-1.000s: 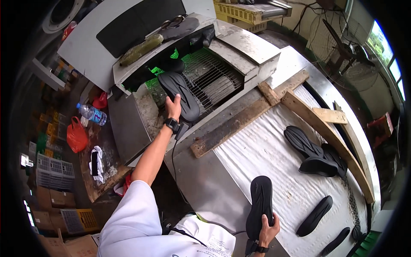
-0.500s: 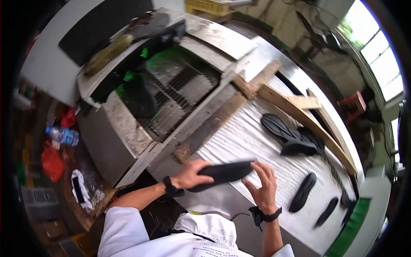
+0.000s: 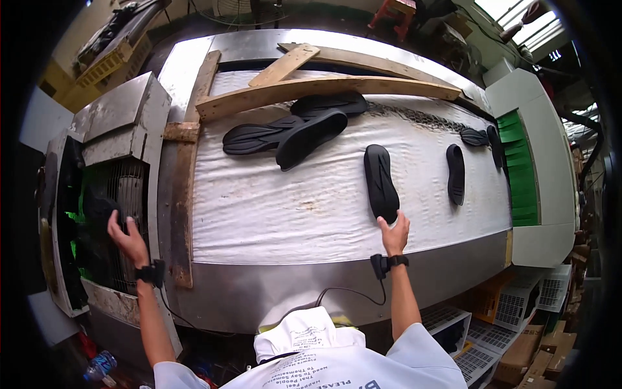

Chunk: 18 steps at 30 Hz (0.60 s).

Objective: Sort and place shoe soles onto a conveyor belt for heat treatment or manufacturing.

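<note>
Your right hand lies open, fingertips touching the black sole set flat on the white belt, while your left hand closes on a dark sole at the rack, not yet moved across.

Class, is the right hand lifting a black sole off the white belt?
No: the sole lies flat on the belt, right hand touching its near end.

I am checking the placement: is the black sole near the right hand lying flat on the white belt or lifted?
Flat. The black sole rests along the white belt; the right hand touches only its near end.
</note>
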Each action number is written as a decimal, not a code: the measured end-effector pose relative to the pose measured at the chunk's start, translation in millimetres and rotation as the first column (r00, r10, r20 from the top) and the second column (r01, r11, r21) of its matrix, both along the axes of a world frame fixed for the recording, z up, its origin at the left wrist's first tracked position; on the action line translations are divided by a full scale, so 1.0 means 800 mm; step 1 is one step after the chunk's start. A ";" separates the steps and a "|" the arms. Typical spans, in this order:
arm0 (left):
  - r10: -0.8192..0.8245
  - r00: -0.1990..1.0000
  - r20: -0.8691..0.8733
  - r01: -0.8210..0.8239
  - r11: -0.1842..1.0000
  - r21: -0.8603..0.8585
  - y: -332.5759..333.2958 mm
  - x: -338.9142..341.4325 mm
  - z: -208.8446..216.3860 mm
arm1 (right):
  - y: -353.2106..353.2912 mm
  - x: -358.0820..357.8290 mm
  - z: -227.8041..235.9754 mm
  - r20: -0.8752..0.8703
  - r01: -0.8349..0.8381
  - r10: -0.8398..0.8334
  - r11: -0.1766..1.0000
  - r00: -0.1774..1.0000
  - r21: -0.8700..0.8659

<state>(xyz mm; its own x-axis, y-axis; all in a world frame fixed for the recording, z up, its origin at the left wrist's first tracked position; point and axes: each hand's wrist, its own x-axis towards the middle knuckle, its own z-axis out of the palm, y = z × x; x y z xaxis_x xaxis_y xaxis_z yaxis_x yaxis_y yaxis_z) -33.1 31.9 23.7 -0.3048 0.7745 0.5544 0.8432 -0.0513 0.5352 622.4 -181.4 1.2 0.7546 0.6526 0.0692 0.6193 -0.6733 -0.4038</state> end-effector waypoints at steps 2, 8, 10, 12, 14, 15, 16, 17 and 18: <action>-0.226 0.945 0.235 0.260 0.958 -0.122 -0.048 0.134 0.021 | 0.024 0.078 -0.024 0.033 0.125 -0.126 0.992 0.992 0.018; -0.562 0.608 0.561 0.787 0.523 -0.328 -0.158 0.382 -0.003 | 0.063 0.079 -0.025 -0.391 0.002 0.004 1.000 0.920 0.015; -0.701 0.494 0.514 0.869 0.406 -0.283 -0.163 0.441 0.007 | 0.037 0.055 -0.007 -0.338 -0.081 0.080 0.997 0.938 0.009; -0.817 0.431 0.382 0.894 0.330 -0.304 -0.158 0.468 0.042 | 0.003 0.006 0.052 -0.344 -0.272 0.237 0.961 0.909 -0.056; -0.933 0.279 0.227 0.915 0.186 -0.359 -0.141 0.484 0.071 | -0.021 -0.028 0.133 -0.368 -0.501 0.452 0.864 0.813 -0.047; -0.970 0.208 0.128 0.907 0.142 -0.397 -0.137 0.490 0.082 | -0.028 -0.038 0.168 -0.354 -0.611 0.550 0.788 0.756 -0.080; -0.977 0.193 0.091 0.901 0.140 -0.410 -0.138 0.484 0.065 | -0.021 -0.043 0.188 -0.348 -0.617 0.558 0.783 0.753 -0.079; -0.981 0.186 0.055 0.891 0.146 -0.429 -0.139 0.473 0.039 | -0.006 -0.049 0.201 -0.300 -0.694 0.646 0.715 0.702 -0.085; -0.963 0.237 0.131 0.829 0.130 -0.543 -0.136 0.461 0.024 | 0.008 -0.050 0.210 -0.245 -0.754 0.718 0.649 0.652 -0.104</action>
<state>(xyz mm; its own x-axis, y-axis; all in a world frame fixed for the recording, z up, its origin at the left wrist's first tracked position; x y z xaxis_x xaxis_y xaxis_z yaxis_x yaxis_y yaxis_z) 335.5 -76.8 42.9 0.8505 0.5259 -0.0010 0.4280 -0.6910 0.5825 582.7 -175.2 169.2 0.0055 0.9825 -0.1864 0.8771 -0.0942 -0.4709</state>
